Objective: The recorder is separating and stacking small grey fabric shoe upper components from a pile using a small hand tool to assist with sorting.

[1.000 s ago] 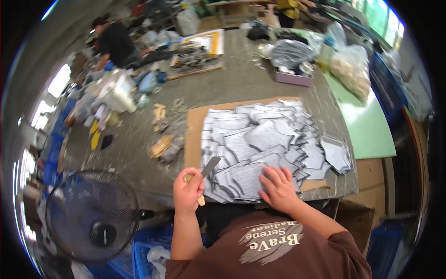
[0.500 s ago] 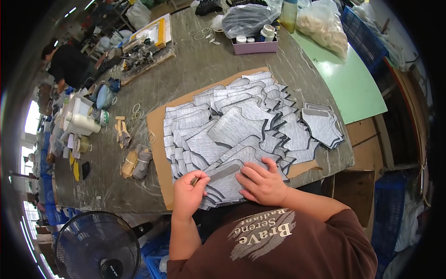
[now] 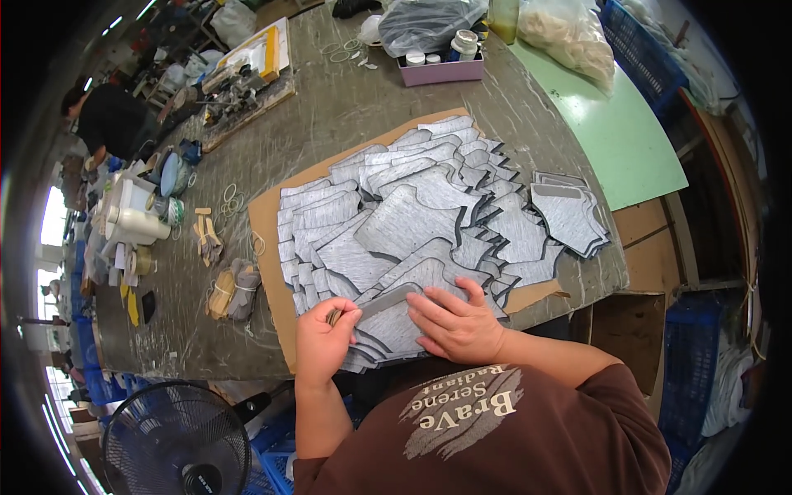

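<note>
Large overlapping sheets of curved-edged grey fabric pieces [image 3: 408, 223] with dark edges lie spread on brown cardboard [image 3: 268, 239]. At the near edge of the pile, a narrow dark grey strip [image 3: 391, 302] rests along one piece's edge. My left hand [image 3: 322, 338] is closed at the strip's left end, with a few small brownish strips [image 3: 333, 316] bunched in its fingers. My right hand [image 3: 458, 323] lies over the same piece, fingers stretched out, fingertips at the strip's right end. A smaller stack of grey pieces [image 3: 568, 216] with a dark strip on top sits to the right.
Bundled strips [image 3: 233, 289] and rubber bands [image 3: 231, 200] lie left of the cardboard. Farther off stand a purple box [image 3: 443, 73] with bottles and a green board [image 3: 606, 124]. A black fan [image 3: 177, 441] stands at lower left. Another person [image 3: 115, 120] bends at far left.
The whole scene has shifted slightly left in view. Both hands keep nearly the same places on the piece and the strip.
</note>
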Motion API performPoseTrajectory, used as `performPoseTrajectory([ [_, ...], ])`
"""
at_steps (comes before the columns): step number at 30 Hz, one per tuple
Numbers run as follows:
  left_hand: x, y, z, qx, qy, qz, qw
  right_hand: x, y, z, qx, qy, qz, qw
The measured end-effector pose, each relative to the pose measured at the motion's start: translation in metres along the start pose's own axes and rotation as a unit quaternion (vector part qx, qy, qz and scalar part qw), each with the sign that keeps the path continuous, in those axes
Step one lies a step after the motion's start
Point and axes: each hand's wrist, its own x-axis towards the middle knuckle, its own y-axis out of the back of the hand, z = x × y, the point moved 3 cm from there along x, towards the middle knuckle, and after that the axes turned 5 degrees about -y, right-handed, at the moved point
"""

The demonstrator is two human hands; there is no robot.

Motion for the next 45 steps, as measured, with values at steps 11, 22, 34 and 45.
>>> performPoseTrajectory([
  [11, -0.002, -0.004, 0.0, 0.016, 0.0, 0.009, 1.0, -0.002, 0.003, -0.002, -0.024, 0.003, -0.005, 1.0],
  [22, 0.006, 0.005, 0.002, 0.261, -0.162, 0.032, 0.951, 0.013, 0.001, -0.003, -0.003, 0.008, -0.007, 1.0],
  [34, -0.019, -0.014, 0.006, 0.348, -0.288, 0.042, 0.891, 0.042, 0.017, -0.007, 0.041, -0.07, -0.021, 0.996],
  [45, -0.015, -0.02, -0.003, 0.242, -0.33, 0.016, 0.912, 0.04, 0.005, 0.008, 0.179, -0.066, 0.059, 0.98],
])
